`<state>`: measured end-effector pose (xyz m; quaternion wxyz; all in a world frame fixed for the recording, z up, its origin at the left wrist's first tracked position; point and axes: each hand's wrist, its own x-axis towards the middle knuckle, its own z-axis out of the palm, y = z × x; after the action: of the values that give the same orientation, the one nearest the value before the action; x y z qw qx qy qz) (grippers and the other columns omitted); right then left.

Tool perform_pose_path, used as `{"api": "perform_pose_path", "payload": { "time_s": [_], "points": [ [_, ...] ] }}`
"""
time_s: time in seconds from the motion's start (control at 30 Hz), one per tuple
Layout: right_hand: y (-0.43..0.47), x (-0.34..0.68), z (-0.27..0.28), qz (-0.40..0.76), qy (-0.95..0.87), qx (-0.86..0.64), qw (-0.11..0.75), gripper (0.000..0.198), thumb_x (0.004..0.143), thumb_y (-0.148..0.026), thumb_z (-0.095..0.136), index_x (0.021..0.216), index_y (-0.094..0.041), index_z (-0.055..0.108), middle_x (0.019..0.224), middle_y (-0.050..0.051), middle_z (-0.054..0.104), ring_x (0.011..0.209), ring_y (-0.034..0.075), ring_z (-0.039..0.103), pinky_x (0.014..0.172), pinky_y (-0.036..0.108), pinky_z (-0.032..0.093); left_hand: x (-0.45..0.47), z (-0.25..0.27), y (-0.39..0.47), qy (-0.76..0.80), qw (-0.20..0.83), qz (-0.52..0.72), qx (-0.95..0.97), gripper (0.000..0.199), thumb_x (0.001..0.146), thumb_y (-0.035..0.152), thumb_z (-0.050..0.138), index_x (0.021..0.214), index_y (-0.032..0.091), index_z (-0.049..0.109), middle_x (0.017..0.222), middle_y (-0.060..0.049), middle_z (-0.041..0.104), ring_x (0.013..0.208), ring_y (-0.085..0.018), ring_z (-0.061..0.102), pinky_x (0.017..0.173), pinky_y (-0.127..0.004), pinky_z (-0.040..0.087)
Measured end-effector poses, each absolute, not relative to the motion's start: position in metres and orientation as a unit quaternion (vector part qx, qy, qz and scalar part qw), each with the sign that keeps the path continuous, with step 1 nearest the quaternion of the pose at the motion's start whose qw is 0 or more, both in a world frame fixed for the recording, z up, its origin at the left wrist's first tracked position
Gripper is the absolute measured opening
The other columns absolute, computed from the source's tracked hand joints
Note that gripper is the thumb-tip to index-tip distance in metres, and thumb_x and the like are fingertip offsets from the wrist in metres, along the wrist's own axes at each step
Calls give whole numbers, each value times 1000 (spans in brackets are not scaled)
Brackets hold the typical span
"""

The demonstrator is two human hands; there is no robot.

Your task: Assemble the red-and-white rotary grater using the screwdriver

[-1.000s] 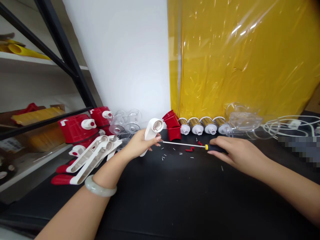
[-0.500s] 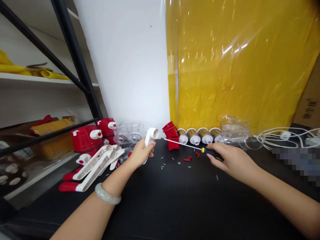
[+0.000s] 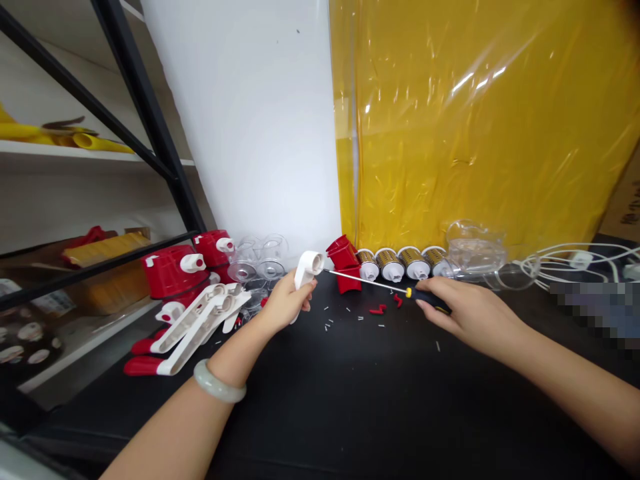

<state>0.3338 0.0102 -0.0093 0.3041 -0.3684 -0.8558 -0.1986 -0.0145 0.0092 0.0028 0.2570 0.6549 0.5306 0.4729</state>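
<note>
A white plastic crank handle part (image 3: 309, 264) is held upright in my left hand (image 3: 287, 301), its round socket facing right. My right hand (image 3: 460, 308) is closed around the black and yellow grip of a screwdriver (image 3: 370, 283). The screwdriver's shaft points left, and its tip is at or just short of the socket; whether they touch I cannot tell. Small screws (image 3: 361, 318) lie scattered on the black table (image 3: 320, 407) below. Near them are small red clips (image 3: 378, 310).
At left lie white handles with red grips (image 3: 190, 333) beside red housings (image 3: 175, 272). Clear plastic cups (image 3: 260, 257) stand behind them. Along the back are red hoppers (image 3: 345, 263), several grater drums (image 3: 390, 265), clear containers (image 3: 475, 253) and white cables (image 3: 565, 260). A shelf rack (image 3: 150, 120) borders the left.
The screwdriver tip and the white handle part have come closer together. The whole view has shifted slightly. Both hands keep their hold.
</note>
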Motion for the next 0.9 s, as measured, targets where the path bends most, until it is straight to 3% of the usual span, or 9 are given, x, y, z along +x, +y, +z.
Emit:
{"api": "perform_pose_path", "payload": {
  "time_s": [0.3,0.5,0.67,0.73,0.83,0.9],
  "points": [
    [12,337,-14,-150,-863,-370,308,24,97,-39,50,111,-23,62,104,7,73,80,24,72,65,35,54,-16,2,9,545,225,452,669,24,82,40,61,86,19,51,62,6,56,45,-12,58,46,-24,47],
    [19,335,-16,2,-851,-336,404,23,92,-43,61,103,-24,69,98,8,68,91,23,68,81,39,55,-21,1,11,559,199,441,674,23,83,40,59,87,19,51,64,5,57,45,-13,60,45,-24,48],
    [21,330,-18,256,-747,-367,492,38,81,-48,74,113,-29,71,110,7,63,78,18,67,70,37,58,-20,2,10,559,223,459,654,18,80,33,60,85,19,51,61,6,54,43,-12,57,42,-24,48],
    [18,328,-17,374,-681,-362,515,36,77,-48,78,107,-29,73,113,6,64,72,14,66,66,33,59,-19,3,11,562,233,466,643,15,79,29,60,85,19,52,60,6,54,42,-11,55,41,-23,47],
    [13,325,-15,500,-588,-321,548,27,72,-43,84,90,-25,75,109,4,68,77,13,68,72,28,59,-20,2,13,569,251,476,622,14,77,27,61,85,18,52,59,6,53,40,-11,54,39,-22,46],
    [11,323,-12,549,-552,-299,552,28,68,-37,88,90,-25,74,108,3,69,84,13,70,81,27,59,-20,2,14,573,261,483,609,15,78,27,61,85,19,51,58,6,53,40,-11,53,38,-22,46]
  ]
}}
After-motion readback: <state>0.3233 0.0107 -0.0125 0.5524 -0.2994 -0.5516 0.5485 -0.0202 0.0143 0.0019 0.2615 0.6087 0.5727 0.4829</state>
